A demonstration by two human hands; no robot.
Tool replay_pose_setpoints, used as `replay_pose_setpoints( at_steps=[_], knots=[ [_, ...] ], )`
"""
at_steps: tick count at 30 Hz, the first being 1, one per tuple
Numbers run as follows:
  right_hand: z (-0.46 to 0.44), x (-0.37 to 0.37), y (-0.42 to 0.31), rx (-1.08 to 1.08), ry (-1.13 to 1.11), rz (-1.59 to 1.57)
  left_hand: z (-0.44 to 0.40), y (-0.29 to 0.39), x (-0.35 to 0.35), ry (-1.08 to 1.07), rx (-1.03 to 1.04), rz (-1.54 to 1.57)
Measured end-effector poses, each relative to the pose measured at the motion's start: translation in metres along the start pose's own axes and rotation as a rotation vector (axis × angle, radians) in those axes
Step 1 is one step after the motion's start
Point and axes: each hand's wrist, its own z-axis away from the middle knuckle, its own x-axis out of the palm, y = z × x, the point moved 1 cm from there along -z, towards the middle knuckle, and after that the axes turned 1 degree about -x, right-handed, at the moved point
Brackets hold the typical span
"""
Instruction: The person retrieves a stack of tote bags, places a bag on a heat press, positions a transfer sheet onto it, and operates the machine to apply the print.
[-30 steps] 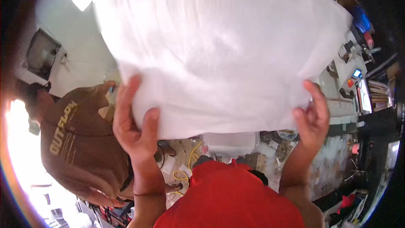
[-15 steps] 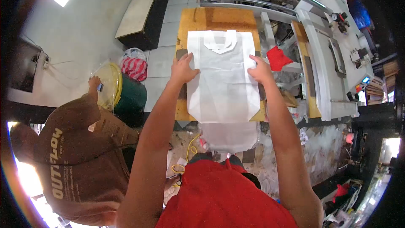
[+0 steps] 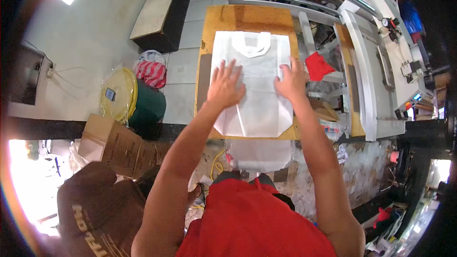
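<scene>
A white fabric tote bag (image 3: 259, 100) lies flat on a yellow-brown wooden board (image 3: 247, 16), its handles toward the far end. My left hand (image 3: 226, 85) rests on the bag's left half, palm down with the fingers spread. At the bag's right edge is my right hand (image 3: 292, 81), thumb on the fabric and fingers apart. Neither hand grips anything. Below the near edge of the board, a pale translucent sheet or bag (image 3: 259, 154) hangs or lies; which one I cannot tell.
A white metal machine frame (image 3: 359, 76) with a gauge (image 3: 385, 22) stands at right, a red cloth (image 3: 318, 66) beside it. To the left are a green bin with a yellow lid (image 3: 135, 95), a cardboard box (image 3: 114, 147) and a person in a brown shirt (image 3: 102, 204).
My left hand has moved from the bag's left edge inward onto its surface, fingers spreading. The person in brown has shifted down and withdrawn a hand from the bin lid.
</scene>
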Motion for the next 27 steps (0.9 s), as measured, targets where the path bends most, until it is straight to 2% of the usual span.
replay_pose_setpoints(
  at_steps=[1,2,3,5,8,14,16,20,22,23,26,27],
  knots=[
    [0.000,0.003,-0.009,-0.136,0.103,-0.124,0.007,0.006,0.007,-0.001,-0.002,0.002],
    [-0.002,0.014,-0.023,-0.174,0.049,-0.270,0.012,0.011,0.015,0.009,-0.016,0.015],
    [-0.007,0.023,-0.034,-0.178,0.044,-0.270,0.014,0.013,0.021,0.021,-0.032,0.027],
    [-0.011,0.046,-0.054,-0.320,-0.075,-0.404,0.015,0.012,0.023,0.001,-0.041,0.033],
    [-0.052,0.061,-0.069,-0.262,-0.074,-0.316,0.008,0.010,0.020,-0.005,-0.050,0.048],
    [-0.168,0.104,-0.046,-0.212,-0.063,-0.115,0.008,0.010,0.015,-0.069,-0.079,0.050],
    [-0.191,0.109,-0.040,-0.125,-0.093,-0.072,0.006,0.010,0.013,-0.072,-0.087,0.058],
    [-0.233,0.115,-0.026,-0.008,-0.184,-0.219,0.006,0.012,0.015,-0.046,-0.089,0.080],
    [-0.246,0.104,-0.016,-0.110,0.093,-0.398,0.007,0.012,0.016,-0.038,-0.086,0.087],
    [-0.246,0.098,-0.008,-0.112,0.096,-0.393,0.006,0.012,0.015,-0.022,-0.085,0.089],
    [-0.231,0.055,0.003,-0.267,0.459,-0.471,0.005,0.013,0.011,-0.047,-0.082,0.066],
    [-0.210,0.038,-0.001,-0.281,0.471,-0.461,0.005,0.013,0.010,-0.037,-0.076,0.064]
  ],
)
